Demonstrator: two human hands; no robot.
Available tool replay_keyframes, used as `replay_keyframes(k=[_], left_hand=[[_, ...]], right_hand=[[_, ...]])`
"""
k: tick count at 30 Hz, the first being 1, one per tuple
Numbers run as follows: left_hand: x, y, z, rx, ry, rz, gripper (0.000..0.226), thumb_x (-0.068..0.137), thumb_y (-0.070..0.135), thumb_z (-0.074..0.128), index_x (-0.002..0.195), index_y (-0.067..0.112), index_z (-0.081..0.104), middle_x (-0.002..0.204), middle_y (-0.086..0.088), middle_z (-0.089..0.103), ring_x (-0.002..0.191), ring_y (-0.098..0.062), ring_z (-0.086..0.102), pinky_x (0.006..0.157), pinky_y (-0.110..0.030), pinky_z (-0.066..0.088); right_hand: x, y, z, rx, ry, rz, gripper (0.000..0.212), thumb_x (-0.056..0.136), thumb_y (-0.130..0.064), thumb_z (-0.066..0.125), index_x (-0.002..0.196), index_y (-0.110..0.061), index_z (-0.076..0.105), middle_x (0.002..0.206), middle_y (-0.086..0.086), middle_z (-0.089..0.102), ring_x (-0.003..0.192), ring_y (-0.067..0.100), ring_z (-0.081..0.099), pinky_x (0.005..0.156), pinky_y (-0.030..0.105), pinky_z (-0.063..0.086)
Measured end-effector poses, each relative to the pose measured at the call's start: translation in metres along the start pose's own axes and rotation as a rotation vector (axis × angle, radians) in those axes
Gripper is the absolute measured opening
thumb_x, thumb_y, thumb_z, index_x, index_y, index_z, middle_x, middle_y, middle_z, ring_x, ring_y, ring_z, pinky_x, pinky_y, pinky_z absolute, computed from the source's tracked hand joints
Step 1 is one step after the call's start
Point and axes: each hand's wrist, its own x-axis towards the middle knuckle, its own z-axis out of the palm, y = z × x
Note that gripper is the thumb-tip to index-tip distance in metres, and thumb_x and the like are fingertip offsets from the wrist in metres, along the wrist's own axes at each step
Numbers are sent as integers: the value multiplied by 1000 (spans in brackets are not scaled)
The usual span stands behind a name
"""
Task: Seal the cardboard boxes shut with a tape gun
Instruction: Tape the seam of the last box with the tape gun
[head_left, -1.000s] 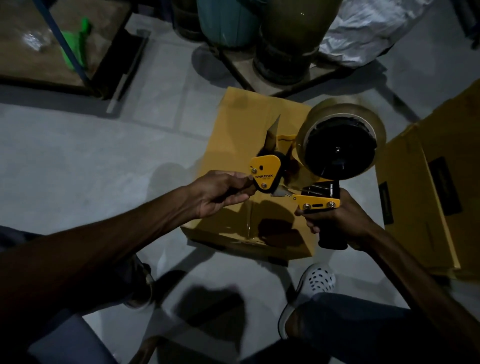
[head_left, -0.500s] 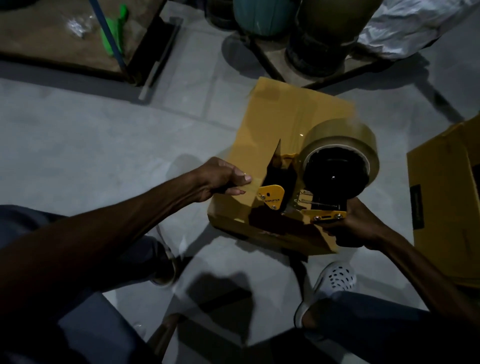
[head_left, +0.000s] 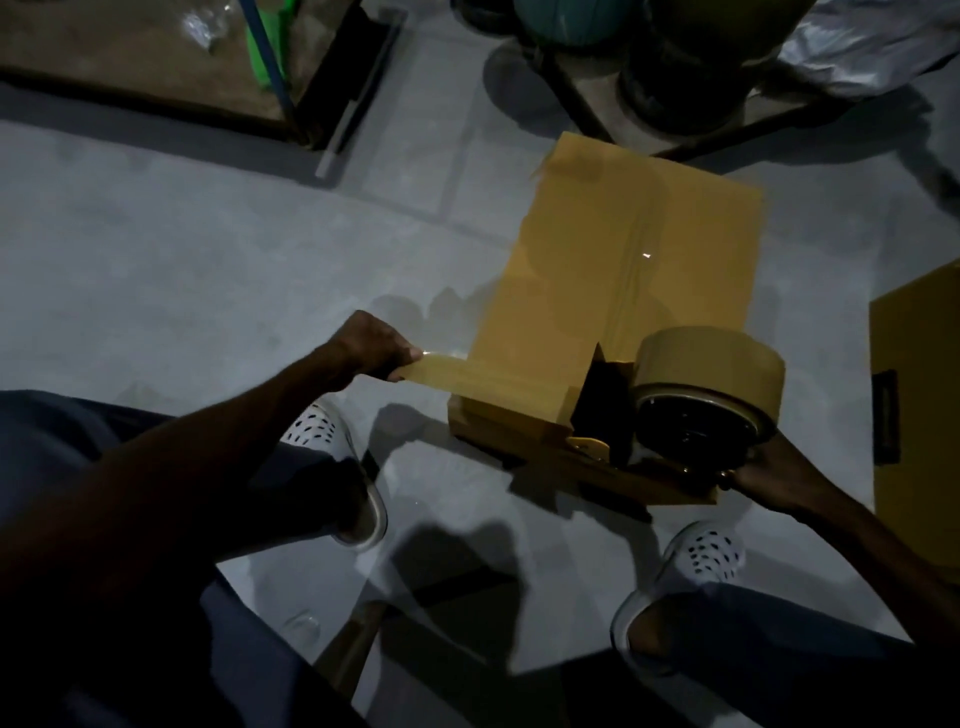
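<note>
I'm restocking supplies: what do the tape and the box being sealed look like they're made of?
The tape strip pinched by the left hand looks like thin tan plastic film; it is glossy and slightly see-through. The cardboard box looks like matte yellow-brown cardboard, with a shiny band along its centre seam, probably tape.

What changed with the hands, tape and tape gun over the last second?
The left hand left the front of the tape gun, pinched the loose tape end and drew a strip out to the left, away from the roll. The gun came down from mid-air to the near edge of the cardboard box. The right hand still grips the gun's handle; the box stays on the floor.
</note>
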Motion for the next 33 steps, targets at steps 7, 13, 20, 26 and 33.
replay_keyframes(k=[7,13,20,26,33], left_hand=[[14,-51,20,20,3,22,19,83,10,77,77,-7,72,53,-7,66,46,-11,59,53,-22,56],[22,-67,27,19,25,48,13,84,11,75,74,3,73,51,-1,65,48,-10,60,55,-22,56],[31,-78,42,133,76,107,16,82,17,79,74,4,74,57,-8,66,51,-16,60,60,-26,54],[27,-78,71,149,35,87,9,91,15,69,85,9,73,74,-7,68,67,-23,66,54,-33,59],[25,-79,56,621,-110,19,65,98,48,51,150,13,38,149,-10,46,128,-30,53,99,-41,45]], right_hand=[[9,36,18,-48,78,53,24,78,-10,77,71,6,61,69,28,62,61,19,57,65,36,41],[9,53,25,-170,25,63,26,70,-16,73,54,-13,52,53,17,51,52,18,50,57,30,37],[14,61,33,-323,44,161,42,73,3,74,49,-15,44,48,0,46,49,17,44,52,28,31],[13,62,40,-396,82,238,35,78,-4,69,60,-19,44,58,0,51,61,25,52,63,32,38],[10,59,51,-187,133,230,34,74,-23,72,57,-9,46,57,13,51,55,23,47,54,29,29]])
